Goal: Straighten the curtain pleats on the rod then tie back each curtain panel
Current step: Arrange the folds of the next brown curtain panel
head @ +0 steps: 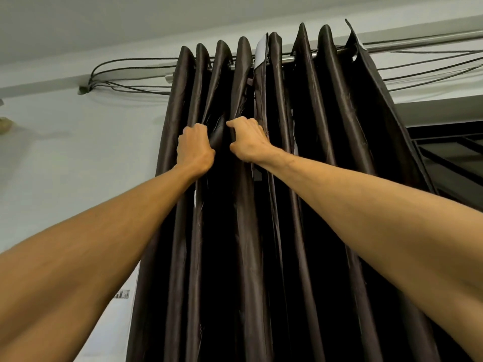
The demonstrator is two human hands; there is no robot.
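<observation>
Both arms are reaching up, working just below the rod (287, 59). The dark curtain (313, 178) is hanging from it in upright folds, bunched toward the rod's left part.

Left hand (194, 148) is gripping one fold, fingers curled round the cloth. Right hand (248, 142) is gripping the neighbouring fold, fingers hooked into the fabric, thumb pointing toward the left hand.

Between them a crumpled pleat (218, 131) is sagging out of line. The two grips are sitting either side of it, likely so the cloth can be pulled taut and the crease dressed downward. Holding high, near the rod, is making sense, since the folds are being set there.

A white lining edge (261, 50) is showing at the top, possibly where two panels are meeting; cannot tell for certain. Cables (130, 74) are running along the wall behind the rod. No tie-back is showing.

Judging the work as early: pleats in hand, tying not yet begun.
</observation>
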